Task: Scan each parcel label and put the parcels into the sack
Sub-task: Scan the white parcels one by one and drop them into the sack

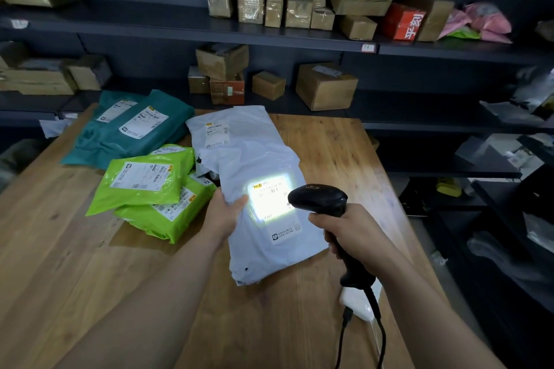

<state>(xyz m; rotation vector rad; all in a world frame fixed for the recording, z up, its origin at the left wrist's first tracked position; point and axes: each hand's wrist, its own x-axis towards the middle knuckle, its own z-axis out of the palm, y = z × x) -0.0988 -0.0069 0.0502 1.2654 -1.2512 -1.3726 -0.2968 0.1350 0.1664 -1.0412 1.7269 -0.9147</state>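
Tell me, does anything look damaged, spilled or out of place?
Nothing looks damaged or spilled. The only oddity is the white glare on the label of the pale grey plastic parcel, cast by the black handheld scanner.

Parcels are being carried by the wooden worktop (329, 144). Two overlapping teal parcels (135, 129) are being borne at its far left corner. Lime-green parcels (144, 183) are being kept piled just nearer. A pale grey parcel (215, 129) is being carried at the far edge, and a small white object (358, 302) near the right edge.
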